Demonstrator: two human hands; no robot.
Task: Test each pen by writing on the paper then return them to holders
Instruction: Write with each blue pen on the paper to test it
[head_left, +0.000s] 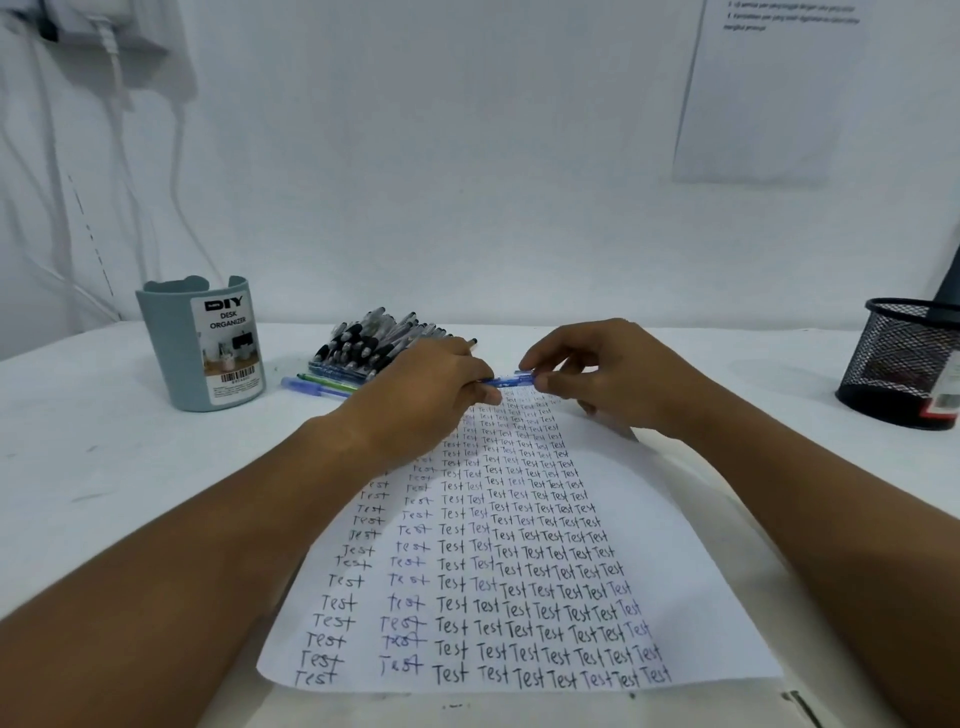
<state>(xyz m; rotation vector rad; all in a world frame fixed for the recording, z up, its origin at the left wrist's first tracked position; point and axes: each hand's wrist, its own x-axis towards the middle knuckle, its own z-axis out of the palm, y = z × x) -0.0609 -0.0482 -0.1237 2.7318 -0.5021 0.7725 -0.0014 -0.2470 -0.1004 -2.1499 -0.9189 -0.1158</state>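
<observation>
A blue pen (510, 382) lies level between both hands above the far end of the paper (524, 551). My left hand (423, 395) grips its left end, and my right hand (602, 371) pinches its right end between thumb and fingers. The white sheet is covered with rows of the word "Test" in black and blue ink. A pile of black-capped pens (382, 340) lies behind my left hand. A grey-blue desk organizer cup (200, 345) stands at the left. A black mesh holder (906, 358) stands at the far right.
A few loose blue and green pens (319, 383) lie between the organizer cup and the pile. A white wall rises behind the table (130, 467), with cables hanging at the left and a printed sheet (769, 93) taped at the upper right.
</observation>
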